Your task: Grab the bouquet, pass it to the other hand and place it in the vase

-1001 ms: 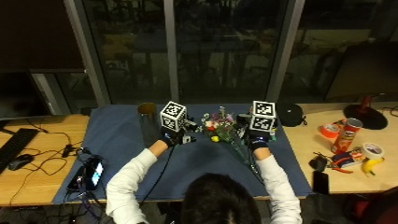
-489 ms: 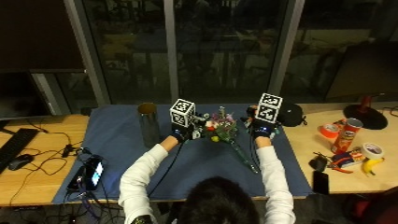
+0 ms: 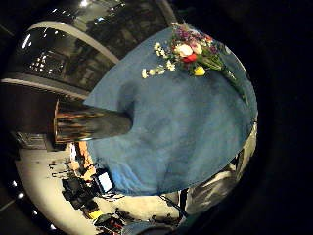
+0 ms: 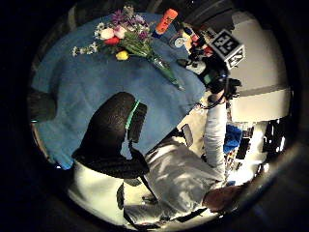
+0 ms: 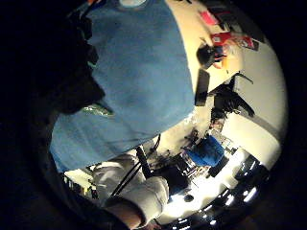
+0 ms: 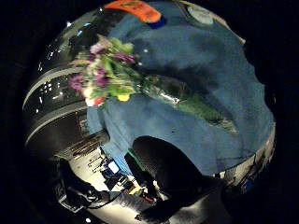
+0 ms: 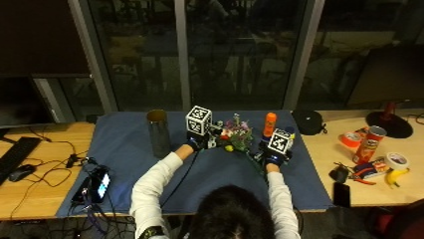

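The bouquet point(image 7: 236, 135) lies on the blue cloth point(image 7: 126, 149), untouched, between 2 hands. Whether left hand point(image 7: 196, 142) or right hand point(image 7: 273, 155) is released or clenched, I cannot tell. Grasping the slim stems off-centre could tip the blooms; the vase point(image 7: 159, 133) stands beyond the left fingers.

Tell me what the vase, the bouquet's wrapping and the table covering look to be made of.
Vase: probably metal, dark with a brassy rim and a sheen.
Bouquet wrapping: clear glossy film, seemingly plastic, stems showing through.
Table covering: blue matte cloth, softly creased.
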{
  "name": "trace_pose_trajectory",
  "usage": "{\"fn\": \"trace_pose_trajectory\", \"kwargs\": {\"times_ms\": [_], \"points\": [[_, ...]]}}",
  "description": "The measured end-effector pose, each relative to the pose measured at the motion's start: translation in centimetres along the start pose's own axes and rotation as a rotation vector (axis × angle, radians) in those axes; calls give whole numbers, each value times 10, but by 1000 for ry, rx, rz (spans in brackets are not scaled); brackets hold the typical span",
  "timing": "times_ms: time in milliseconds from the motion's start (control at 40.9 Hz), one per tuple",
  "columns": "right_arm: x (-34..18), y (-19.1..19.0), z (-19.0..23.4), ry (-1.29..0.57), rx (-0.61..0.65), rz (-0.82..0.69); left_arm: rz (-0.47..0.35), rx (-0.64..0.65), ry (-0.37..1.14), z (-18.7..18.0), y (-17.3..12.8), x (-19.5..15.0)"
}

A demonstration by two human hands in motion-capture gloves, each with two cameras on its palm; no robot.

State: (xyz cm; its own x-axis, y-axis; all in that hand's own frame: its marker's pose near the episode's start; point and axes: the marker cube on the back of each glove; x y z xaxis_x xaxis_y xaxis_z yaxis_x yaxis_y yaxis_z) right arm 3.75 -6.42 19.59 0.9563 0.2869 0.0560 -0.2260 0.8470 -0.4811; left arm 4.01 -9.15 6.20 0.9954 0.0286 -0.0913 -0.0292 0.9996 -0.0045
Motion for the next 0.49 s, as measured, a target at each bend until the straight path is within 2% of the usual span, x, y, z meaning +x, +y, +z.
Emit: {"fn": "trace_pose_trajectory", "kwargs": {"times_ms": [98, 171, 293, 391, 489], "points": [[0, -4, 35, -9, -77, -4, 2, -12, -1, 1, 2, -3], [3, -7, 61, 25, -116, 75, 5, -28, -8, 0, 5, -5], [-3, -4, 78, 105, 4, 139, -9, -50, -28, 0, 10, -12], [-7, 7, 86, 126, -5, 164, -30, -58, -31, 1, 11, -19], [-8, 5, 82, 87, 86, 165, -48, -58, -6, 2, 13, -23]]}}
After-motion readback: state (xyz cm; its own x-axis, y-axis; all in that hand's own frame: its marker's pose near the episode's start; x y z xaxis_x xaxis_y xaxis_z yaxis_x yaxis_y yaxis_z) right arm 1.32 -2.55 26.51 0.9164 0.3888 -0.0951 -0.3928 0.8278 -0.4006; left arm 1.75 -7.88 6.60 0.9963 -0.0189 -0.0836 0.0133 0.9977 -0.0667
